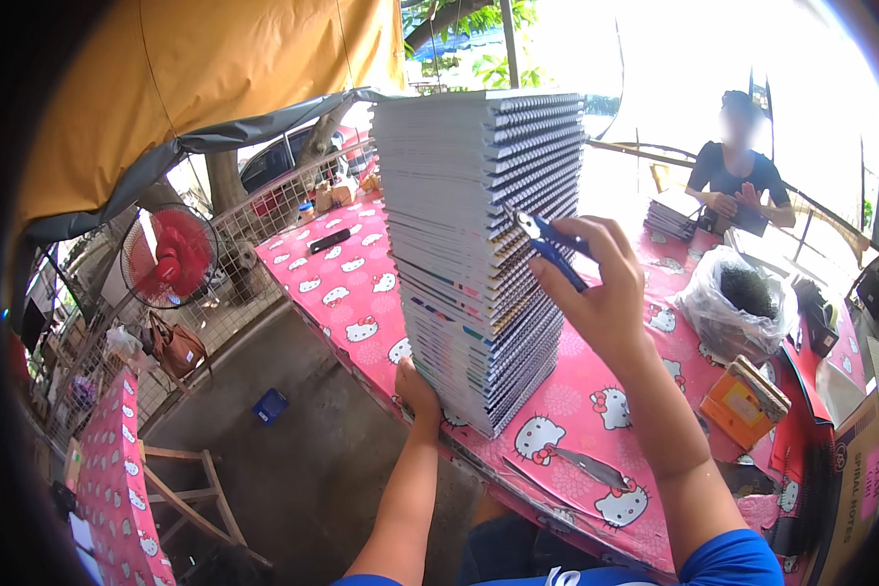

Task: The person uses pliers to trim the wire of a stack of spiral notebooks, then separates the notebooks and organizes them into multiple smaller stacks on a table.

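Note:
A tall stack of spiral-bound notebooks (435, 244) stands upright on the table, its black coil bindings facing right. My right hand (606, 283) is closed round blue-handled cutting pliers (554, 249). Their metal jaws touch the coil ends on the upper half of the stack. Low on the stack's left side, my left hand (417, 391) presses against the page edges; its fingers are partly hidden behind the stack. A grey pointed metal tool (596, 471) lies on the pink patterned tablecloth (361, 293) near the front edge.
At right are a plastic bag (723, 327) of black coils, an orange box (744, 402) and a cardboard carton (859, 469). Across the table sits a person (737, 176) beside more notebooks (669, 220). A dark phone-like object (330, 240) lies far left; a red fan (169, 259) stands beyond.

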A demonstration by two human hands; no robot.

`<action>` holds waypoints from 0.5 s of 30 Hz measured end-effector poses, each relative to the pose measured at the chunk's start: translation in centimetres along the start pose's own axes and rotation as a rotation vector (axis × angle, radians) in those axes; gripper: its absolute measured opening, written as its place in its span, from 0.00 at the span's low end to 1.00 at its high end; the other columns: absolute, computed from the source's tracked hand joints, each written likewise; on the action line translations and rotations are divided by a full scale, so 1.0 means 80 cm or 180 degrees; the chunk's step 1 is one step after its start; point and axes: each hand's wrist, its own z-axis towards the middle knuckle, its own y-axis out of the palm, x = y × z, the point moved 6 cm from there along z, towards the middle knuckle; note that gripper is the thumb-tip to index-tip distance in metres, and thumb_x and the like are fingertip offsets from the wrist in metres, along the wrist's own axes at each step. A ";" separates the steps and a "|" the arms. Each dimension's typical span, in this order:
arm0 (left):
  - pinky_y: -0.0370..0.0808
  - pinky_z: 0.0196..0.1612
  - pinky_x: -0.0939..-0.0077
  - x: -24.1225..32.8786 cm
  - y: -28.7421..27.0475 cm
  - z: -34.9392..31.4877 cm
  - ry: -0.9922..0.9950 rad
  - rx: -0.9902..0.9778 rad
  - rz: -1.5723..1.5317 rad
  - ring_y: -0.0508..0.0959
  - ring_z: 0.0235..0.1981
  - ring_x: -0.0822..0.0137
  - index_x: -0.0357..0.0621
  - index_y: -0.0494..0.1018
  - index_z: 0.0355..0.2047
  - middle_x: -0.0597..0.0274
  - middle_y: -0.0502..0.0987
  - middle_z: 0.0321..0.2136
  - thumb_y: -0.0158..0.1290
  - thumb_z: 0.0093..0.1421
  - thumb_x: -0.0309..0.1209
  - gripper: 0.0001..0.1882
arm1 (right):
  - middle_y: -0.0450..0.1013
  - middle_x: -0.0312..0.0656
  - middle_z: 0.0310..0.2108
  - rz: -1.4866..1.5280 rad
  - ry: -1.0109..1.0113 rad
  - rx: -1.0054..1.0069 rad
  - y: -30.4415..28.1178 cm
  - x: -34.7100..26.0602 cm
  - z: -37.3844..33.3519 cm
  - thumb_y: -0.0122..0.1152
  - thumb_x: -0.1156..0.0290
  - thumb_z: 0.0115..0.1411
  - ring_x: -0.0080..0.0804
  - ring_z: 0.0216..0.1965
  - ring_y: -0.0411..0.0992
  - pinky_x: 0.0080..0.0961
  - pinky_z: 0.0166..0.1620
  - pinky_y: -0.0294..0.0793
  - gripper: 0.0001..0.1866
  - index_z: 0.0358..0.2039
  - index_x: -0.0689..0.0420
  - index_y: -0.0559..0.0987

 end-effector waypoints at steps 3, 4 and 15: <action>0.68 0.35 0.72 -0.015 -0.011 -0.001 0.0017 0.0011 0.0112 0.69 0.28 0.70 0.34 0.72 0.28 0.62 0.73 0.26 0.36 0.65 0.38 0.21 | 0.72 0.48 0.35 -0.0109 -0.0143 0.0149 -0.007 -0.003 -0.002 0.70 0.70 0.47 0.42 0.37 0.72 0.33 0.41 0.71 0.21 0.40 0.63 0.75; 0.68 0.34 0.72 -0.015 -0.009 -0.002 -0.0006 0.0000 0.0051 0.69 0.28 0.71 0.34 0.71 0.28 0.62 0.73 0.25 0.36 0.65 0.38 0.21 | 0.72 0.48 0.35 -0.0145 -0.0250 0.0239 -0.008 -0.003 -0.005 0.69 0.70 0.47 0.41 0.37 0.72 0.33 0.40 0.71 0.20 0.40 0.62 0.75; 0.67 0.35 0.74 -0.013 -0.007 -0.001 0.0069 -0.0053 0.0130 0.68 0.28 0.71 0.35 0.71 0.29 0.63 0.72 0.26 0.36 0.66 0.37 0.19 | 0.75 0.43 0.26 0.3852 0.3375 -0.1751 0.026 0.048 -0.025 0.62 0.57 0.59 0.25 0.27 0.74 0.19 0.31 0.74 0.22 0.39 0.68 0.76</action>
